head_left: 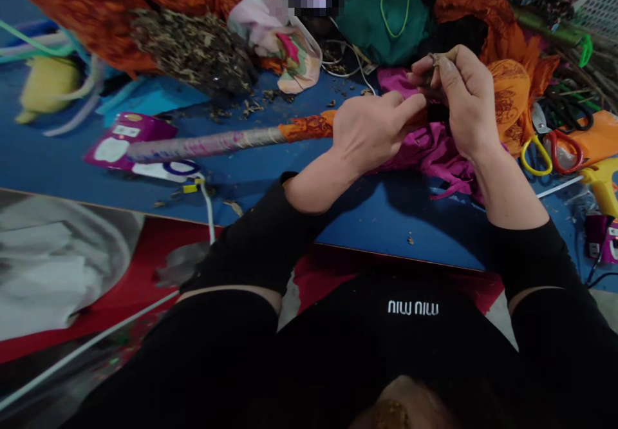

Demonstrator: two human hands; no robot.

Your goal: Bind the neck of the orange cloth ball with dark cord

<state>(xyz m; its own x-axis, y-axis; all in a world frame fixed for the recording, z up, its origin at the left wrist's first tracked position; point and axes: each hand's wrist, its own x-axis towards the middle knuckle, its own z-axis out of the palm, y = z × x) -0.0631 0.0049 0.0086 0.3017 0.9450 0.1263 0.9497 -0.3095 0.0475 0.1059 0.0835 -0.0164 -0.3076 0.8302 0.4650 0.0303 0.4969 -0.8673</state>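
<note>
A long stick (207, 145) slants across the blue table, grey and purple towards its left end. Orange patterned cloth (309, 127) covers it close to my left hand (369, 126), which is closed around that covered part. Just right of it, my right hand (468, 97) pinches a small brownish scrap (434, 60) between thumb and fingers, possibly a dried leaf piece. Magenta cloth (429, 155) lies beneath both hands. Whatever sits between the two hands is partly hidden by the fingers.
Dried brown leaves (193, 52) are heaped behind the stick beside orange fabric (96, 10). Scissors with red handles (564, 152), a yellow glue gun (601, 184) and a green cloth bundle (386, 13) lie around. A purple-and-white box (128, 139) touches the stick's left end. The table's front edge runs before me.
</note>
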